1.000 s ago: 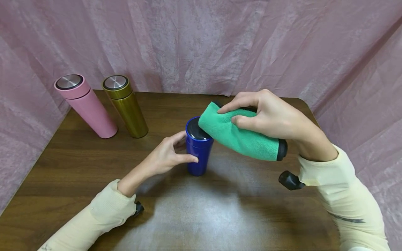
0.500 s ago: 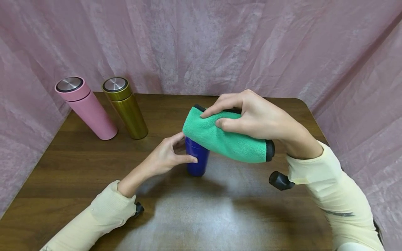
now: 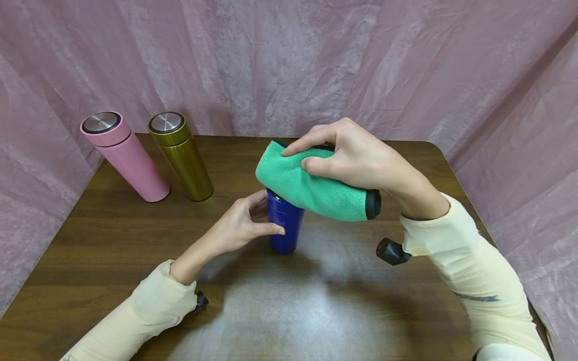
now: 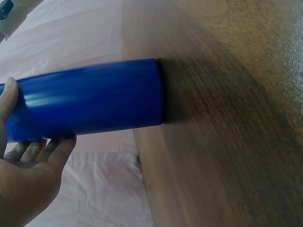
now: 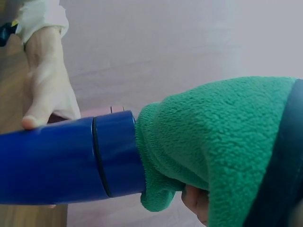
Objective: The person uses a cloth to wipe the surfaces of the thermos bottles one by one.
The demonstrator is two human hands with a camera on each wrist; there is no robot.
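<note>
A blue tumbler (image 3: 286, 220) stands upright on the wooden table. My left hand (image 3: 241, 223) grips it from the left side, thumb across its front; in the left wrist view the fingers wrap around the tumbler's wall (image 4: 94, 99). A folded green cloth (image 3: 311, 183) with black edging is held in my right hand (image 3: 356, 155), pinched between thumb and fingers. The cloth covers most of the tumbler's lid. In the right wrist view the green cloth (image 5: 203, 137) touches the tumbler's top end (image 5: 120, 153), and most of the right hand is hidden behind the cloth.
A pink bottle (image 3: 131, 160) and a gold bottle (image 3: 182, 158), both with steel-topped lids, stand at the table's back left. A pink curtain (image 3: 289, 65) hangs behind the table (image 3: 289, 321). Black cameras sit at both wrists.
My right hand has moved left with the green cloth, from the lid's right edge to over the lid, then rose slightly. The left hand and tumbler have stayed in place.
</note>
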